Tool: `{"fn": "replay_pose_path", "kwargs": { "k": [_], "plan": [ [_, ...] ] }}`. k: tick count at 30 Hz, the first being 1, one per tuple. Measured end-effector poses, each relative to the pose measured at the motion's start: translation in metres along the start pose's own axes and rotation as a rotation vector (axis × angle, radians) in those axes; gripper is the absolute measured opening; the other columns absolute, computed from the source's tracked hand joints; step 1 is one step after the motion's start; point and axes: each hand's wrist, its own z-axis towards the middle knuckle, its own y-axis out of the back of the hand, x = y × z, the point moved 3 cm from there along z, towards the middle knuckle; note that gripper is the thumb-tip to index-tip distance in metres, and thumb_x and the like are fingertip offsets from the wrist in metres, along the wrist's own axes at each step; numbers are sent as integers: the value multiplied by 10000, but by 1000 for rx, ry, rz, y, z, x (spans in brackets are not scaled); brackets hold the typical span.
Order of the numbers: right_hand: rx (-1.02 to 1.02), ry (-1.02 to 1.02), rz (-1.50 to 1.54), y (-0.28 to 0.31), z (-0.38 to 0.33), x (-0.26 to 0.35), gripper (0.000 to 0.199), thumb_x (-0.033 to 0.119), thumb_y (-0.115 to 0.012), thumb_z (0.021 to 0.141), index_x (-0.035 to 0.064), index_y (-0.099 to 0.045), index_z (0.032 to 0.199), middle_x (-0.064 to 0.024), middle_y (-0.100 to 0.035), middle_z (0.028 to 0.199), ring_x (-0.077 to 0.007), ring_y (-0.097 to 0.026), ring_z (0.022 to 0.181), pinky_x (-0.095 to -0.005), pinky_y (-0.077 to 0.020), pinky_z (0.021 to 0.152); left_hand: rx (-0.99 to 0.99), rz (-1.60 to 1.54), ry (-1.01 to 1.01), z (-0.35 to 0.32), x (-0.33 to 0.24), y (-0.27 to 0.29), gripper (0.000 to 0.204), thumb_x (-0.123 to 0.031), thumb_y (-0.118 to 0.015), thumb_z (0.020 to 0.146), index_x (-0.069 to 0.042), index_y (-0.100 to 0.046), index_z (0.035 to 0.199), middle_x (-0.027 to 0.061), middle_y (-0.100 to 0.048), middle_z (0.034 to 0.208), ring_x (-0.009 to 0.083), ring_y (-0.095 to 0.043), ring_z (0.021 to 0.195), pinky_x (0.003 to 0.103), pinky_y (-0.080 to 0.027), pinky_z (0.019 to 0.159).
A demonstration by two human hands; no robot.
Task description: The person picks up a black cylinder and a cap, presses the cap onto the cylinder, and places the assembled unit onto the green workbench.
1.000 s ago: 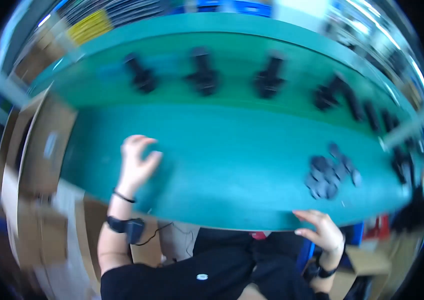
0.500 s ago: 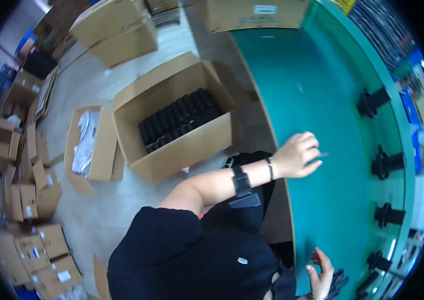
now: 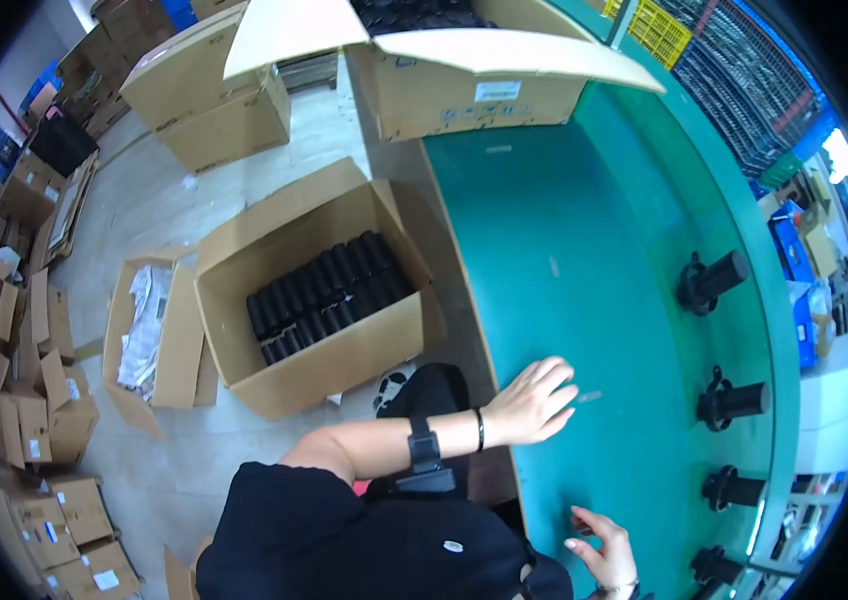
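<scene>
My left hand point(image 3: 532, 402) reaches over the near edge of the green table point(image 3: 634, 450). Its fingers are loosely bent and a little apart, with nothing visible in them. Just beyond its fingertips a small pale strip point(image 3: 589, 396) lies on the tabletop. Lower in the view, my right hand point(image 3: 606, 550) hovers at the table, thumb and forefinger apart; nothing shows between them, though its other fingers are partly hidden. Along the table's right side stands a row of black cylindrical parts with ringed collars, among them one point(image 3: 732, 402) level with my left hand.
On the floor to the left, an open carton point(image 3: 339, 362) holds rows of black cylinders. Beside it a smaller carton point(image 3: 182, 345) contains white wrapping. Another open carton point(image 3: 484, 105) stands at the table's far end, with dark items inside. More boxes point(image 3: 19, 425) are stacked far left.
My view has tipped upward, bringing the far carton's open top into sight. Both hands sit lower and further left in the picture, and their poses are little changed.
</scene>
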Motion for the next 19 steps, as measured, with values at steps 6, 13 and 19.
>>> {"fn": "replay_pose_path", "kwargs": {
  "k": [6, 13, 19],
  "plan": [
    [143, -42, -31, 14, 55, 79, 481, 115, -780, 778, 43, -628, 1229, -137, -693, 1026, -226, -677, 936, -323, -540, 811, 72, -166, -15, -1, 5, 7, 230, -121, -682, 794, -35, -621, 999, 158, -525, 1131, 350, -506, 1149, 450, -447, 920],
    [405, 65, -137, 2, 159, 241, 487, 180, -755, 822, 56, -604, 1268, -138, -685, 1081, -242, -667, 980, -331, -529, 802, -85, -193, 259, -22, 63, 133, 211, -64, -650, 718, -66, -648, 929, 118, -557, 996, 338, -553, 968, 449, -466, 840],
    [555, 337, -358, -74, 277, 317, 468, 227, -713, 859, 71, -594, 1284, -191, -634, 1222, -296, -645, 1057, -354, -518, 876, 49, 296, 1242, -148, 189, 292, 194, -148, -654, 727, -75, -682, 904, 228, -618, 1054, 385, -552, 1012, 499, -436, 832]
  ]
}}
